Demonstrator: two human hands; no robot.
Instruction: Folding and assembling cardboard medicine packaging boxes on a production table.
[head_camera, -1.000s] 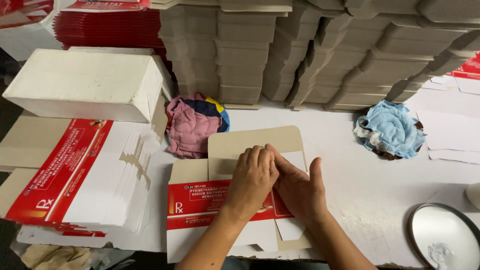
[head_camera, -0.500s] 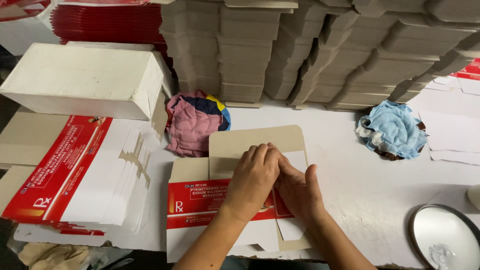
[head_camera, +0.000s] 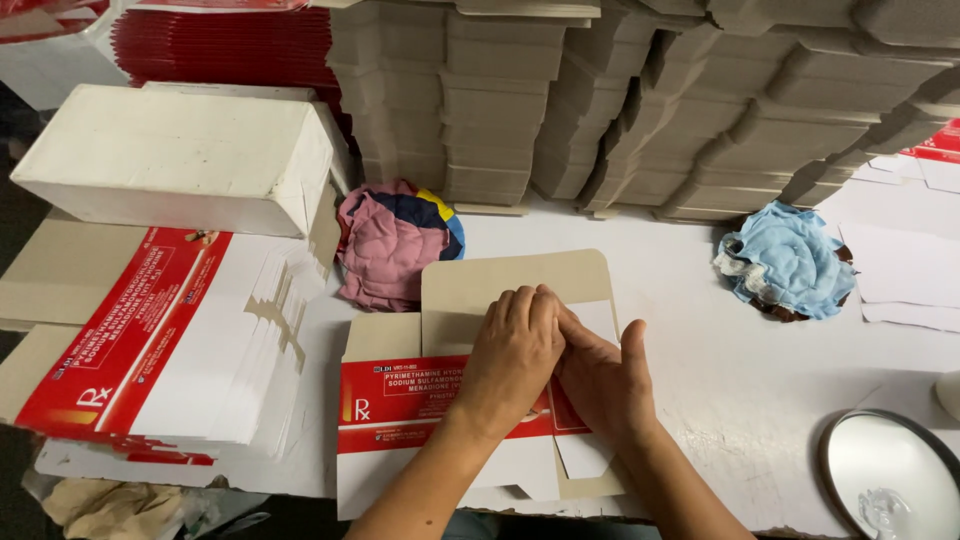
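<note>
Little changed over last second: both hands stay pressed on flat carton blank (head_camera: 440, 400), right thumb drawn slightly closer. Left hand (head_camera: 512, 352) flat, palm down, grasping nothing; right hand (head_camera: 600, 378) beside it, fingers tucked under left, grip open. Fold likely mid-crease. Left of hands: stack of red-white blanks (head_camera: 150, 340), white box (head_camera: 180, 155). Beyond: grey board stacks (head_camera: 620, 100), pink rag (head_camera: 385, 245).

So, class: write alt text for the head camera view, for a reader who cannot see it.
Two bare hands, left hand and right hand, press flat on a red-and-white unfolded carton on a white table. A stack of matching flat cartons lies to the left, grey folded board stacks behind, with pink and blue rags.
</note>
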